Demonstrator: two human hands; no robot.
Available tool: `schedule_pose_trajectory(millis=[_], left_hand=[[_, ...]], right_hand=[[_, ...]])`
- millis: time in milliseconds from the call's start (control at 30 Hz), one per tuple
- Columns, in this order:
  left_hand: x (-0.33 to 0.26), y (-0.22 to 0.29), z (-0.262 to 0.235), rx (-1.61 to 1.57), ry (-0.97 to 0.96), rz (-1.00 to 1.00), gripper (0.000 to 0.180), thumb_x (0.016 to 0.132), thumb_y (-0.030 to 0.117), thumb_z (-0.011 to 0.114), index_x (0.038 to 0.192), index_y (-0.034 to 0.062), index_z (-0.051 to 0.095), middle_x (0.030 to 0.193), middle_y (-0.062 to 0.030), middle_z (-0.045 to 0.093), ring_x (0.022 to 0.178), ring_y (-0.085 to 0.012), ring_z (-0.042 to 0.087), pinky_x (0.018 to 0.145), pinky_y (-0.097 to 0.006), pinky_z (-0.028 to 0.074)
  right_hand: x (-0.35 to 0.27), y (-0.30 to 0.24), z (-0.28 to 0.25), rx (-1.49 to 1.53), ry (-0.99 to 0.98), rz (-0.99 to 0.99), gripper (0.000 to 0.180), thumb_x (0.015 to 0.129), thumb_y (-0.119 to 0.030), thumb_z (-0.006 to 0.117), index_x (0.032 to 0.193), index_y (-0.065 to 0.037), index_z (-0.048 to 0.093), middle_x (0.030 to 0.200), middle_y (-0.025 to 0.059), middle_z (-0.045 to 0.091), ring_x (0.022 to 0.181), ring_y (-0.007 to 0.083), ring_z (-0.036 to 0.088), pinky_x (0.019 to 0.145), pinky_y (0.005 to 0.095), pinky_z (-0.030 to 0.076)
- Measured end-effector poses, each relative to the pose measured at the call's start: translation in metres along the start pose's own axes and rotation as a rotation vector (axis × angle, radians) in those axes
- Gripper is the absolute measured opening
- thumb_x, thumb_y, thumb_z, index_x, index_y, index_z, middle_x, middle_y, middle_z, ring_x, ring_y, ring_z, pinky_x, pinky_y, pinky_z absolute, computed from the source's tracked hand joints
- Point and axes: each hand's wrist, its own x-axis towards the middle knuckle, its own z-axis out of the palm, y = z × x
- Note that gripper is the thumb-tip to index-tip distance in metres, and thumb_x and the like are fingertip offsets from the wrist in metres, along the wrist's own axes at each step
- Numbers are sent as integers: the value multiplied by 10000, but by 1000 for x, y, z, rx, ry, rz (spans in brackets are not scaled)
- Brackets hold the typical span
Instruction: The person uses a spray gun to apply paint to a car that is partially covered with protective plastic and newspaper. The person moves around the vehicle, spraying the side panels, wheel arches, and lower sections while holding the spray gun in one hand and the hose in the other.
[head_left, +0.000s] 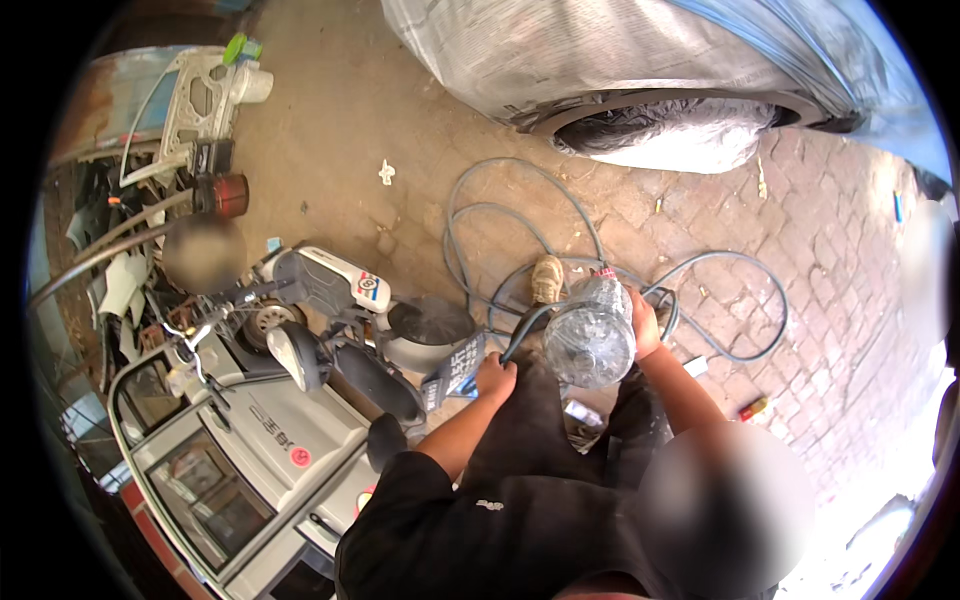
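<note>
My right hand [646,322] is wrapped round the side of a large clear plastic bottle [590,345]. The bottle's round, crinkled end points up toward me, and a bit of red shows at its far end. In my left hand [495,379], closed and lower to the left, is a dark grey hose [520,336]. The hose arches up from this fist toward the bottle; whether the two touch, I cannot tell. More of the hose lies in loose loops on the ground beyond my legs. A tan shoe [547,279] stands among those loops.
An electric scooter [350,375] stands close on my left, beside a pale van [230,460]. Ahead is a vehicle under a silver cover [600,60]. Scrap car parts [195,105] are piled at far left. A small red and yellow item [753,408] lies on the paving at right.
</note>
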Motion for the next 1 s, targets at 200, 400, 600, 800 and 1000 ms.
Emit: schedule_pose_trajectory(millis=[200, 400, 600, 800, 1000], left_hand=[[13, -11, 19, 36, 251, -72, 356, 778, 260, 618, 1040, 18, 608, 977, -210, 634, 956, -416, 586, 868, -547, 431], [11, -63, 17, -64, 110, -223, 458, 825, 269, 636, 1163, -28, 552, 1081, -231, 577, 1034, -432, 537, 932, -551, 386], [16, -69, 1, -373, 110, -132, 202, 876, 98, 569, 1031, -31, 577, 918, -179, 570, 791, -338, 545, 740, -435, 436], [5, -101, 8, -547, 118, -305, 183, 876, 83, 557, 1021, -28, 567, 958, -163, 557, 895, -306, 527, 802, -407, 415], [13, -98, 1, -554, 107, -278, 187, 880, 92, 550, 1013, -39, 556, 934, -155, 544, 870, -301, 508, 805, -421, 405]], right_hand=[[-11, 107, 52, 535, 120, 472, 452, 941, -260, 543, 1333, -40, 498, 1327, 147, 548, 1225, 317, 515, 1070, 480, 382], [39, 121, 113, 30, 284, 345, 357, 882, -146, 540, 1213, -12, 521, 1185, 144, 569, 1102, 298, 518, 987, 410, 366], [92, 191, 151, -384, 464, 138, 185, 794, 32, 534, 970, -11, 576, 864, 58, 606, 612, 136, 504, 540, 271, 383], [102, 231, 180, 345, 430, 292, 156, 834, 24, 555, 977, -38, 560, 761, -8, 535, 587, 67, 456, 502, 234, 332], [92, 233, 157, 2653, 376, 423, 146, 880, -39, 561, 1024, -22, 546, 916, 64, 588, 853, 143, 592, 775, 279, 486]])
